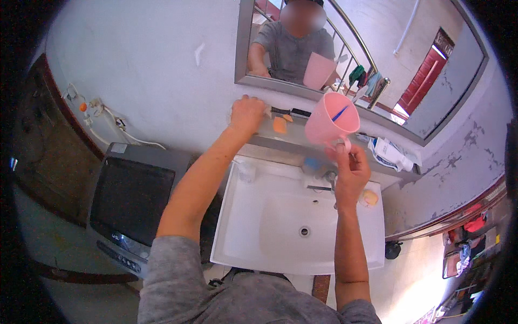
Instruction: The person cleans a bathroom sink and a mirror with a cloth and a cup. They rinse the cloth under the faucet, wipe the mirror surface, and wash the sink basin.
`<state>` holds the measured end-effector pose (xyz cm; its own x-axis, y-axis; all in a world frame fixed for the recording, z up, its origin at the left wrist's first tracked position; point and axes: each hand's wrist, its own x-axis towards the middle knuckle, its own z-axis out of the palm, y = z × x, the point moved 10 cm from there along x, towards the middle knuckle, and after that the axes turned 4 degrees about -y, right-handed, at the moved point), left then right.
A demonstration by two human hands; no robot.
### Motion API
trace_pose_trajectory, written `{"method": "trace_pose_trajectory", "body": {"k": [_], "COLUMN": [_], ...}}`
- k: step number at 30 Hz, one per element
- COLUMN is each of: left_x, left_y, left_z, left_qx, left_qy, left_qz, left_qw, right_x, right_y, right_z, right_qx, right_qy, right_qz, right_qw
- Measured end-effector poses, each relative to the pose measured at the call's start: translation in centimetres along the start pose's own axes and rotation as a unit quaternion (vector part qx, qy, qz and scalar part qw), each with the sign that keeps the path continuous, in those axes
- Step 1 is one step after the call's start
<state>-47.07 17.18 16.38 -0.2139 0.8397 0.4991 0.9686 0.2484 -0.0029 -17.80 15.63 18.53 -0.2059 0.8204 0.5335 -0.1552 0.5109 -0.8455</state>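
My right hand (353,166) grips the handle of a pink plastic mug (317,121), raised at the shelf above the sink. The mug's mouth tilts towards me, and a slim blue object (340,114) shows inside it. My left hand (247,113) is at the shelf's left end with its fingers bent down. A pale scrap of something (268,111) shows beside it, but the fingers hide whether it is held. Close by on the shelf (265,141) lie orange pieces (279,124) and a black-handled item (281,110).
Below is a white washbasin (238,227) with a faucet (330,177), a clear cup (246,172) and yellowish soap (370,197). White packets (390,154) lie at the shelf's right. A framed mirror (404,81) hangs above; a washing machine (131,190) stands left.
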Motion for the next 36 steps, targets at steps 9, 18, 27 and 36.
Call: {"method": "trace_pose_trajectory", "body": {"k": [9,18,27,36], "left_x": [-1.6,-2.9,-2.8,-0.3], "left_y": [-1.1,8.2,-1.1,-2.6], "left_z": [0.4,-1.3,-2.9,0.6], "left_qx": [-0.036,-0.182,-0.008,0.011], "left_qy": [-0.209,-0.065,-0.189,-0.029], "left_qz": [0.038,0.078,0.065,0.049], "left_qw": [0.976,0.978,0.980,0.998], "right_x": [-0.4,0.1,1.1,1.0], "right_y": [-1.1,-0.8,0.3,1.4], "right_z": [-1.0,0.2,0.2,3.8], "right_qx": [0.017,0.020,0.041,0.030], "right_qy": [0.012,-0.009,-0.003,-0.044], "right_qz": [0.004,0.004,-0.004,0.004], "right_qw": [1.000,1.000,0.999,0.999]}}
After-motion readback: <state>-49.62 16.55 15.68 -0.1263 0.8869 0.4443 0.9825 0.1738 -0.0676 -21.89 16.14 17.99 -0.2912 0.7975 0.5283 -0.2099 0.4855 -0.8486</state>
